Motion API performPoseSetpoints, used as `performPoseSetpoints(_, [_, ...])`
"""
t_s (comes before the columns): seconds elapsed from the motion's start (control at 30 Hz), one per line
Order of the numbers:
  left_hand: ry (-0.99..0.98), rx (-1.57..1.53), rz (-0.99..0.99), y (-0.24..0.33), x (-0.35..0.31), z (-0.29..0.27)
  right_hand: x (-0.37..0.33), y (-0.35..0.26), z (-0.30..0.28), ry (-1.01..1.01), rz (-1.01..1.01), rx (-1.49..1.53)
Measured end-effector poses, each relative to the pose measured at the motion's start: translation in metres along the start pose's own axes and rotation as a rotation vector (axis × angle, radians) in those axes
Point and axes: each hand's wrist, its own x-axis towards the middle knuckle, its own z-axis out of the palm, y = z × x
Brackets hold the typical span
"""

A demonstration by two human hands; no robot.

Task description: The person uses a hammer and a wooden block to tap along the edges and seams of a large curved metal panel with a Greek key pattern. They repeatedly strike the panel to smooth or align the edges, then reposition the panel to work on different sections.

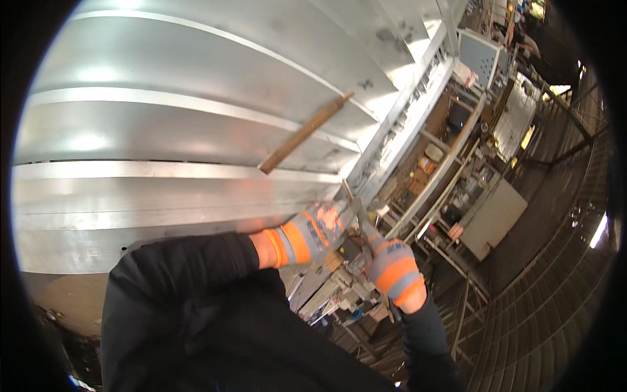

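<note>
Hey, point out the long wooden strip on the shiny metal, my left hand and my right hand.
Wooden strip [307, 132]: head view, middle of its length.
Left hand [314, 233]: head view, gloved back.
Right hand [392, 263]: head view, gloved back.

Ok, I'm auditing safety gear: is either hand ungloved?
No, the left hand and right hand both wear grey-and-orange gloves.

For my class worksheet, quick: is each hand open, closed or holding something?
Left hand: cannot be told; its grip is unclear.
Right hand: cannot be told; too indistinct.
</note>
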Motion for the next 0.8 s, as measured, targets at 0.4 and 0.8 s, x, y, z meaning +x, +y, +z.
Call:
performPoseSetpoints(0.4, [-0.157, -0.017, -0.054, 0.003, 0.000, -0.002, 0.002, 0.001, 0.009, 0.089, -0.002, 0.129])
performPoseSetpoints(0.8, [0.034, 0.008, -0.032, 0.002, -0.007, 0.000, -0.002, -0.001, 0.012, 0.068, 0.004, 0.076])
